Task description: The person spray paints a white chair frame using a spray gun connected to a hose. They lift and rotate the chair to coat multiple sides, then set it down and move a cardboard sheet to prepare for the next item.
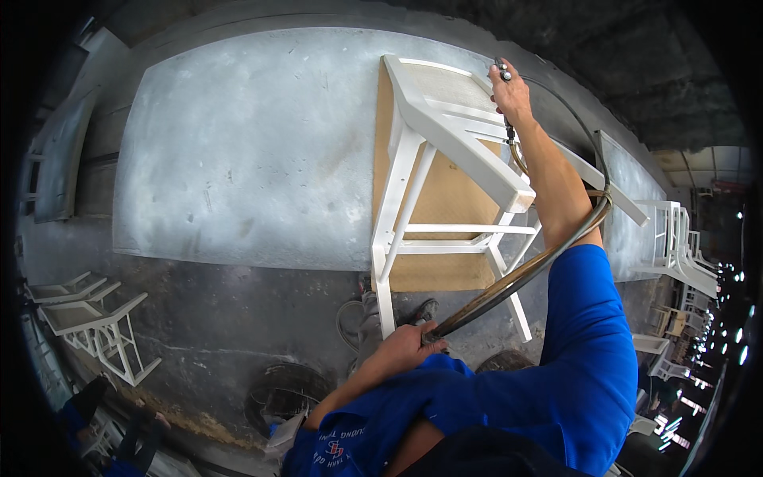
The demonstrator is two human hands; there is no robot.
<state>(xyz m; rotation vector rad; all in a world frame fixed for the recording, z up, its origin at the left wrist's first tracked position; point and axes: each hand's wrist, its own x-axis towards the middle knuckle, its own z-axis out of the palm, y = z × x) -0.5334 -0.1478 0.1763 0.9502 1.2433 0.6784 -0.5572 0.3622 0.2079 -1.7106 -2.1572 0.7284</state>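
Clearly, the spraying is well under way, judging by how things are standing. A big pale-grey backboard (238, 151) is leaning against the dark wall, its face dusted with whitish overspray, and a brown panel (445, 199) is sitting in front of it behind the work. Against that panel a white chair (441, 127) is resting on the spattered floor (222, 326), tipped so that its legs are pointing down toward the person and its seat is facing up and away. As far as the view shows, its rails and legs are already looking evenly white; whether the far side and the seat are fully covered cannot be told from here.

A dark hose (524, 270) is curving from the lower middle up along the person's right arm. The left hand (405, 346) is closing around the hose low down, near the blue shirt. The right hand (510, 94) is reaching high over the chair's upper edge, wrapped around a small spray gun (504, 73) whose metal fittings are showing above the knuckles.

More white chairs (99, 322) are standing at the lower left and others (675, 238) at the right, apparently coated already, so this piece is likely one among several.
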